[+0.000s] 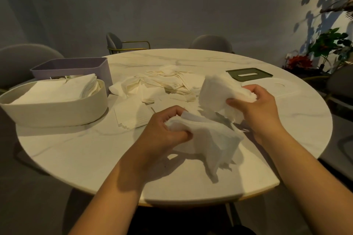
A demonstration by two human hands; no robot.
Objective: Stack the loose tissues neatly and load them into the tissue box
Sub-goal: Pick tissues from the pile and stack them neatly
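Over the near middle of the round table, my left hand [164, 131] grips one end of a thick wad of white tissues [212, 139]. My right hand [256, 107] grips a second bunch of tissues [219, 89], raised a little higher and to the right. A white oval tissue box [57, 110] at the left holds a neat stack of tissues [57, 89]. Loose tissues [164, 84] lie scattered across the table's middle, and a small stack [131, 116] lies beside the box.
A lilac box [86, 66] stands behind the white one. A dark green lid with a slot [248, 75] and a white lid [280, 87] lie at the right. The marble table [76, 150] has chairs around it, and plants [328, 44] stand at the far right.
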